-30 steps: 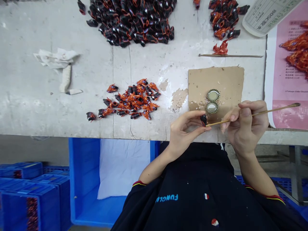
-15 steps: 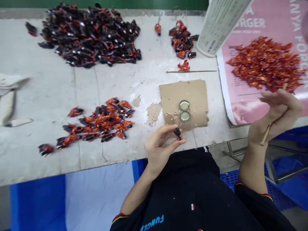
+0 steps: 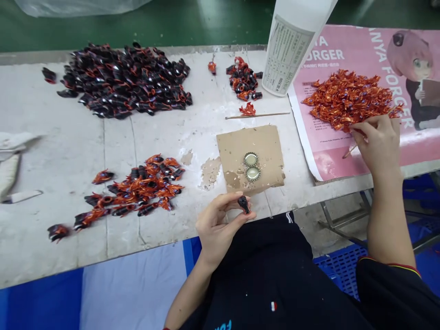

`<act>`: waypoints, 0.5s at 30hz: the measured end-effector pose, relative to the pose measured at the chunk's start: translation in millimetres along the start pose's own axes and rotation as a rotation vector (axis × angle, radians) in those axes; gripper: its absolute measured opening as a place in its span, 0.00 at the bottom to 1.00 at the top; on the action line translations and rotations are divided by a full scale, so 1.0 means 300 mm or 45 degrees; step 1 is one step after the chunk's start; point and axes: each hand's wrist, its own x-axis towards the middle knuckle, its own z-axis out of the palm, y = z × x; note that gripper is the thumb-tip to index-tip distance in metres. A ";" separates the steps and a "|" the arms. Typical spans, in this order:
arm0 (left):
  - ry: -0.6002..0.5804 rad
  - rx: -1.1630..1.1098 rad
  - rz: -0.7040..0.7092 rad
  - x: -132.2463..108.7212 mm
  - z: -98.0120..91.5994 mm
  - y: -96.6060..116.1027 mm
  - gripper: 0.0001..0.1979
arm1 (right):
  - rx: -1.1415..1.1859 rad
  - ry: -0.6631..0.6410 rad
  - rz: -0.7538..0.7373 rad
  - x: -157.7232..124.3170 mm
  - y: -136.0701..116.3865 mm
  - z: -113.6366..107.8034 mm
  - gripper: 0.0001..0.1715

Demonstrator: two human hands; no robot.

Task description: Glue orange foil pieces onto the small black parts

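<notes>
My left hand (image 3: 218, 227) is in front of the table edge, pinching a small dark piece (image 3: 244, 205) between thumb and fingertips. My right hand (image 3: 380, 144) is far right, fingertips at the lower edge of a heap of orange foil pieces (image 3: 347, 99) on a pink printed poster (image 3: 343, 156). A thin wooden stick (image 3: 349, 151) pokes out of that hand. Two metal bottle caps (image 3: 251, 159) lie on a torn cardboard sheet (image 3: 268, 146). Mixed orange-and-black pieces (image 3: 140, 190) and a large black heap (image 3: 123, 82) lie to the left.
A rolled paper tube (image 3: 287, 50) stands at the table's back edge. A loose wooden stick (image 3: 257, 115) lies above the cardboard, and a cloth (image 3: 10, 169) lies at the left. Below the front edge are a blue crate (image 3: 44, 298) and blue mesh (image 3: 340, 268).
My right hand has moved from beside the left hand out to the orange heap, carrying the stick. The view has swung up and back. The left hand keeps its dark piece.
</notes>
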 end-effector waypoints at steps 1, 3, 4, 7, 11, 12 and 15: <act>-0.002 -0.021 0.002 0.000 -0.001 0.001 0.20 | -0.040 -0.031 -0.017 0.013 0.007 0.009 0.04; -0.002 -0.052 0.008 0.000 -0.003 0.001 0.22 | -0.075 -0.069 0.011 0.035 0.027 0.026 0.04; 0.002 -0.059 0.013 0.000 -0.004 0.000 0.23 | -0.079 -0.084 0.046 0.040 0.036 0.034 0.03; 0.014 -0.067 0.023 0.005 -0.001 -0.002 0.23 | -0.026 -0.022 0.131 0.021 0.028 0.041 0.08; -0.012 -0.096 0.048 0.020 0.012 -0.007 0.21 | 0.297 0.325 -0.051 -0.097 -0.122 -0.008 0.16; -0.022 -0.103 0.060 0.025 0.016 -0.010 0.20 | 0.397 0.339 -0.107 -0.134 -0.181 -0.029 0.16; -0.036 -0.109 0.083 0.038 0.029 -0.017 0.19 | 0.726 0.267 -0.152 -0.231 -0.370 -0.089 0.12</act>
